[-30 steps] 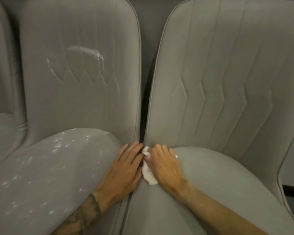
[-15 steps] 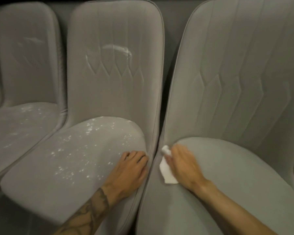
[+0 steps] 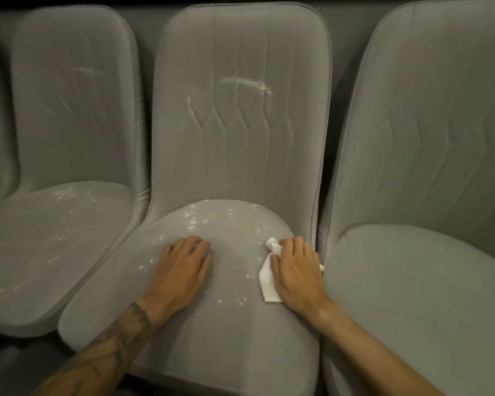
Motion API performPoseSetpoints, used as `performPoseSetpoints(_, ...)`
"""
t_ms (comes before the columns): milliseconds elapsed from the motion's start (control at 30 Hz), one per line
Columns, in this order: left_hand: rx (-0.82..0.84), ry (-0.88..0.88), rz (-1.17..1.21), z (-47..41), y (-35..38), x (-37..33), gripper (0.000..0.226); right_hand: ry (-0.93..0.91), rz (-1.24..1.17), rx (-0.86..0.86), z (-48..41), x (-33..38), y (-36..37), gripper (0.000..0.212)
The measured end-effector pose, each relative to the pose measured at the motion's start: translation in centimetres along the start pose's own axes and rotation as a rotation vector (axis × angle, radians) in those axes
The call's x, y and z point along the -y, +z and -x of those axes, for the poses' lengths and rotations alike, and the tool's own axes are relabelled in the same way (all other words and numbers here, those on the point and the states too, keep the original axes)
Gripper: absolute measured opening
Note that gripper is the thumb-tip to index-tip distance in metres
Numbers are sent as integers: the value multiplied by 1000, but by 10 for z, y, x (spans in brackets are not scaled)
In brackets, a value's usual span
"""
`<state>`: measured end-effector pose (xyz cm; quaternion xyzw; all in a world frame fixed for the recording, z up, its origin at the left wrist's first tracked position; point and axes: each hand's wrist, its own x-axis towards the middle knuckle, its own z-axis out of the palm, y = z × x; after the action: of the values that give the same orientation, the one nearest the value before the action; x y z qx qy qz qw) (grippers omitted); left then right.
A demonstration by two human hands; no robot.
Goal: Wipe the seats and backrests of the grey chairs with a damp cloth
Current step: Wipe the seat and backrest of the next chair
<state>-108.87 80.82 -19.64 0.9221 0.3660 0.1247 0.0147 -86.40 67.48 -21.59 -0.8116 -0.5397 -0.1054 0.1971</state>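
Your left hand (image 3: pixel 183 270) rests palm-down on the middle chair's seat (image 3: pixel 212 347), holding nothing. Your right hand (image 3: pixel 296 271) grips the white cloth (image 3: pixel 267 284), pressed against that seat's right edge. White specks (image 3: pixel 192 221) dot the seat; a pale smear (image 3: pixel 245 81) marks its backrest (image 3: pixel 240 152).

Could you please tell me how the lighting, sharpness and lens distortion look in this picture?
Head view: dim, even light with no glare, and only faint shadows beside the left hand and the right hand holding the white cloth. Head view: slightly soft throughout; wide-angle bowing leans the left chair's backrest and right chair's backrest outward.
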Motion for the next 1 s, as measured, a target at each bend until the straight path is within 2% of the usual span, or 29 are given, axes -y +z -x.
performPoseSetpoints(200, -20, 74, -6, -28, -7, 80, 65, 34, 160, 49, -18, -4, 7, 24)
performPoseSetpoints(367, -14, 118, 21, -48, 0, 116, 66, 222, 308, 106, -44, 6, 15, 27)
performPoseSetpoints(500, -1, 176, 47, -57, 12, 138, 61, 61, 160, 67, -35, 41, 40, 24)
performPoseSetpoints(567, 21, 192, 60, -63, 13, 146, 60, 28, 138, 66, -38, 36, 40, 23)
performPoseSetpoints(667, 49, 220, 66, -74, 12, 157, 57, 189, 237, 100, -61, 21, 35, 22)
performPoseSetpoints(767, 41, 244, 52, -75, 19, 163, 52, 333, 263, 79, -70, 35, 43, 22)
performPoseSetpoints(933, -19, 216, 86, -69, 25, 160, 42, 159, 136, 110, -49, 66, 52, 27)
performPoseSetpoints(1000, -66, 237, 105, -71, 28, 162, 40, 194, 201, 148, -49, 56, 41, 30)
